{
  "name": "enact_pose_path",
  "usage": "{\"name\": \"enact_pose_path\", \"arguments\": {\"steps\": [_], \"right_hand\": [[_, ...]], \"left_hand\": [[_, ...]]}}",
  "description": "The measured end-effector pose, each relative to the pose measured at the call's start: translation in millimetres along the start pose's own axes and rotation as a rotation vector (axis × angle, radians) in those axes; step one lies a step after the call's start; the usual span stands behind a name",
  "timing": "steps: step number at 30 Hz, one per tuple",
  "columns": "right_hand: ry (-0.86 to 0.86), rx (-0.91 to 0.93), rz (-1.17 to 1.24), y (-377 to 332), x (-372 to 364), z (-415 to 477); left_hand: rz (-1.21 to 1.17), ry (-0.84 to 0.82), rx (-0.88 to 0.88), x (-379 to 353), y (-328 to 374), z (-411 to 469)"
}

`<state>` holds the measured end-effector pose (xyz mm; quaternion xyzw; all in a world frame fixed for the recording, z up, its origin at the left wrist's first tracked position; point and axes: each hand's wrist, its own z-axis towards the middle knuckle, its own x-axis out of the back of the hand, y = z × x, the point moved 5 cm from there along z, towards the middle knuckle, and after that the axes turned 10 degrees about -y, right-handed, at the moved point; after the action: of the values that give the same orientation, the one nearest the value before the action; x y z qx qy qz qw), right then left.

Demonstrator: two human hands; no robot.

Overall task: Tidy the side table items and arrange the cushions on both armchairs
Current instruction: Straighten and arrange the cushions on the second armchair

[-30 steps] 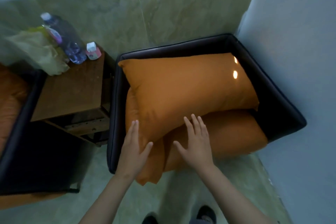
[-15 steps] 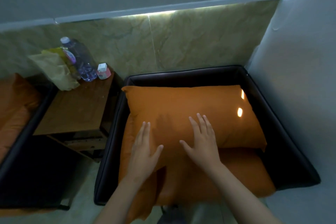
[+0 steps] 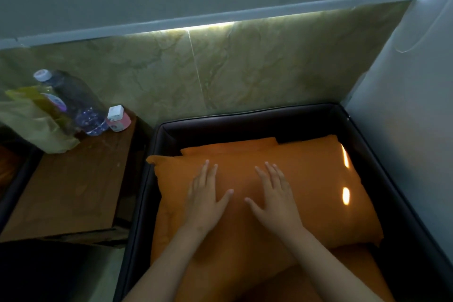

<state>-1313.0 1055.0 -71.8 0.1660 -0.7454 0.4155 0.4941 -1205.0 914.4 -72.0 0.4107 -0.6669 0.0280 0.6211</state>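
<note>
Both grips lie flat and spread, palms down, holding nothing. The left grip (image 3: 205, 201) and the right grip (image 3: 275, 201) rest side by side on the top orange cushion (image 3: 316, 218) at the centre of the frame. Their fingers are straight and point toward the upper edge, and the thumbs angle inward toward each other without touching. That cushion lies across the seat of the dark armchair (image 3: 245, 119), which fills the lower right. A second orange cushion (image 3: 350, 274) lies beneath it and shows at the lower right, below the top one's corner.

At the left of the frame, just beside the armchair, stands the wooden side surface (image 3: 71, 193). At its far end, in the upper left against the marble wall panel (image 3: 257, 68), a clear plastic water bottle (image 3: 73, 102) stands with a crumpled yellowish plastic bag (image 3: 29, 127) touching its left side. A small pink and white container (image 3: 119, 119) sits just to the right of the bottle.
</note>
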Motion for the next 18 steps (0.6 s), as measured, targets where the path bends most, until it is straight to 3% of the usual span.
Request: {"name": "enact_pose_path", "arguments": {"steps": [7,18], "right_hand": [[-0.119,0.058,-0.043,24.1,-5.8,78.2],[-0.221,-0.011,-0.067,86.3,-28.7,215.0]], "left_hand": [[0.182,0.053,0.156,-6.6,-6.0,83.4],[0.177,-0.08,0.228,-30.4,-11.9,214.2]]}}
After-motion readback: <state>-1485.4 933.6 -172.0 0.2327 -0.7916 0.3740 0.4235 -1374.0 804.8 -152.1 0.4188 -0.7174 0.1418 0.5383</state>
